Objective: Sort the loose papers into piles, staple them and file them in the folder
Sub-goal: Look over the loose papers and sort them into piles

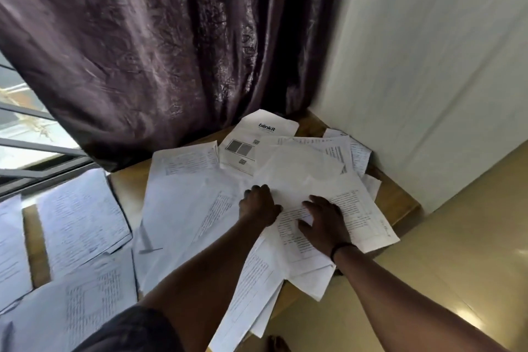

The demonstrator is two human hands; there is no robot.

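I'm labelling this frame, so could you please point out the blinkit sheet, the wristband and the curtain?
blinkit sheet [258,134]: head view, upper printed area.
wristband [341,249]: head view, band on right wrist.
curtain [143,52]: head view, middle folds.

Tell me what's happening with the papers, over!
Left hand curled on the paper heap. Right hand flat, fingers spread, on a printed sheet. Papers unsorted; no stapler or folder visible.

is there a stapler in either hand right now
No, the left hand and right hand both lie on the loose papers, holding no tool.
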